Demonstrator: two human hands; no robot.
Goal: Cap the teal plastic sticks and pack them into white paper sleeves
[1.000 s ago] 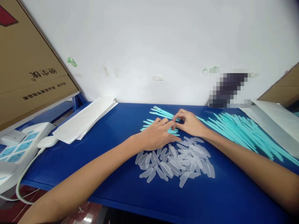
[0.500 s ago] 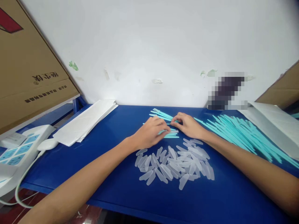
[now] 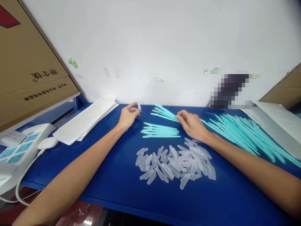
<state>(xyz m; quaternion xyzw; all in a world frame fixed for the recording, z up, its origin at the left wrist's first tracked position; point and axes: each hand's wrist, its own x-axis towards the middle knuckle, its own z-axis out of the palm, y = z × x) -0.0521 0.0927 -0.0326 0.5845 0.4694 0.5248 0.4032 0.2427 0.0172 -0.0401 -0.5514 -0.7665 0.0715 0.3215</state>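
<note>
Near the back of the blue table, my left hand [image 3: 128, 116] pinches a small translucent plastic sleeve [image 3: 139, 106] between thumb and fingers. To its right, my right hand [image 3: 190, 123] is closed on the end of a teal stick [image 3: 164, 110], which points up and left over a few other teal sticks. Between the hands and closer to me, a row of teal sticks [image 3: 161, 131] lies side by side. In front of that row is a loose heap of translucent sleeves [image 3: 174, 163].
A large pile of teal sticks [image 3: 244, 135] lies at the right beside a white packet [image 3: 277, 125]. Flat white sheets [image 3: 84, 121] rest at the left. A power strip [image 3: 25, 147] with a white plug and cable stands at the left edge, below a cardboard box [image 3: 35, 62].
My left hand has moved left and back, away from the row of sticks, and now shows a translucent sleeve in its fingers. My right hand has shifted slightly and holds a teal stick.
</note>
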